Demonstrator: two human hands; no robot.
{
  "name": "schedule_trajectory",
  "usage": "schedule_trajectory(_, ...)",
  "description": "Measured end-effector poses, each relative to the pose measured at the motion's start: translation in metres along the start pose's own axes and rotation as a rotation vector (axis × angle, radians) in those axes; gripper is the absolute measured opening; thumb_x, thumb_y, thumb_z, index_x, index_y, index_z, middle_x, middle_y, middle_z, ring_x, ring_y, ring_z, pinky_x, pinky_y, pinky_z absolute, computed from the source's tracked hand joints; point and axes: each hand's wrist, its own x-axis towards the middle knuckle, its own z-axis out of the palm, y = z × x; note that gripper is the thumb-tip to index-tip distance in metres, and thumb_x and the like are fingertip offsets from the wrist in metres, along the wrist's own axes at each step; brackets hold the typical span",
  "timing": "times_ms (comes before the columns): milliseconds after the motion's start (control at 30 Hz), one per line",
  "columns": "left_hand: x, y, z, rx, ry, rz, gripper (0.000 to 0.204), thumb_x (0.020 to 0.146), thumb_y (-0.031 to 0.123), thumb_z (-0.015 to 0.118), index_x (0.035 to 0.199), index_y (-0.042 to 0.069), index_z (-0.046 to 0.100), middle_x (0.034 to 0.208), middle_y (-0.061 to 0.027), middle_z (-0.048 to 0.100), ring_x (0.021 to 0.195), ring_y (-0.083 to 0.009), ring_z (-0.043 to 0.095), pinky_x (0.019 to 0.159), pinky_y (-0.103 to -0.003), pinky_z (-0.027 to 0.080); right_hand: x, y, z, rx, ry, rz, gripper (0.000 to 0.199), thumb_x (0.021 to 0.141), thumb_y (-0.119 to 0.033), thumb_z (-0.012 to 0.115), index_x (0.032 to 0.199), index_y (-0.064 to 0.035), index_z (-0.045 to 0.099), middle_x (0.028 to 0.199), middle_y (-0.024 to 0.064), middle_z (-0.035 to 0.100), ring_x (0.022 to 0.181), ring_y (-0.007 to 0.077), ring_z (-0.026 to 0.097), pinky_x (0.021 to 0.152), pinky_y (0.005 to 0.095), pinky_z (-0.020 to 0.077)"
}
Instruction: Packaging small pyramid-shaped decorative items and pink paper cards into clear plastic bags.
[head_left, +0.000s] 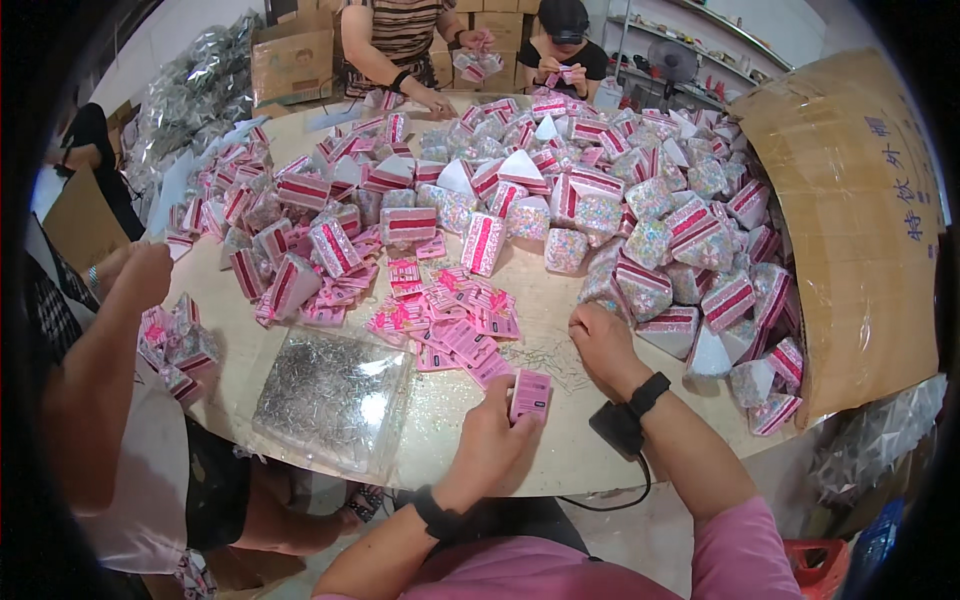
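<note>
My left hand [492,435] holds a small pink card label [529,394] upright near the front edge of the round table [470,455]. My right hand [601,343] rests knuckles-down on the tabletop, fingers curled over a scatter of thin metal pins [548,358]; whether it grips any is hidden. Just beyond both hands lies a loose pile of pink card labels [450,320]. Further back a big heap of small triangular bags with pink-striped headers [640,230] covers the table.
A clear plastic bag of metal pins [335,395] lies left of my hands. A large open cardboard box [850,230] leans at the right. A person at the left [110,330] holds bags; two more people [400,40] work at the far side.
</note>
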Motion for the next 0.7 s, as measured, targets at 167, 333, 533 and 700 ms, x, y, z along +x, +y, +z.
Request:
schedule_trajectory(167, 0.003, 0.025, -0.007, 0.366, -0.147, -0.032, 0.035, 0.080, 0.017, 0.063, 0.108, 0.002, 0.047, 0.080, -0.0231, 0.061, 0.076, -0.0413, 0.061, 0.064, -0.048, 0.048, -0.003, -0.007, -0.007, 0.113, -0.013, 0.027, 0.010, 0.081, -0.012, 0.053, 0.085, -0.0029, 0.056, 0.084, 0.0157, 0.059, 0.080, 0.0346, 0.057, 0.071, 0.0428, 0.0439)
schedule_trajectory(333, 0.047, 0.032, 0.004, 0.547, 0.048, 0.371, 0.029, 0.076, 0.011, 0.065, 0.103, 0.003, 0.058, 0.084, -0.0183, 0.059, 0.083, -0.0368, 0.059, 0.071, -0.043, 0.048, -0.007, 0.006, -0.015, 0.481, -0.085, 0.144, 0.014, 0.080, -0.009, 0.053, 0.087, 0.0009, 0.058, 0.072, 0.0129, 0.057, 0.068, 0.0237, 0.055, 0.064, 0.0360, 0.0434)
schedule_trajectory(533, 0.110, 0.006, 0.033, 0.471, -0.041, 0.356, 0.010, 0.076, 0.009, 0.062, 0.084, 0.003, 0.063, 0.089, -0.0181, 0.058, 0.083, -0.0369, 0.059, 0.072, -0.043, 0.049, -0.038, 0.001, -0.032, 0.818, -0.058, 0.343, 0.007, 0.084, -0.003, 0.052, 0.085, 0.0008, 0.057, 0.072, 0.0007, 0.053, 0.062, 0.0070, 0.047, 0.055, 0.0206, 0.0383)
schedule_trajectory(700, 0.119, -0.002, 0.043, 0.427, -0.025, 0.308, 0.014, 0.078, 0.014, 0.065, 0.087, 0.003, 0.066, 0.084, -0.0159, 0.058, 0.080, -0.0349, 0.059, 0.070, -0.042, 0.047, -0.062, 0.018, -0.044, 1.024, 0.076, 0.449, 0.008, 0.085, -0.006, 0.054, 0.087, -0.0001, 0.059, 0.074, 0.0027, 0.057, 0.062, 0.0082, 0.054, 0.056, 0.0215, 0.0434)
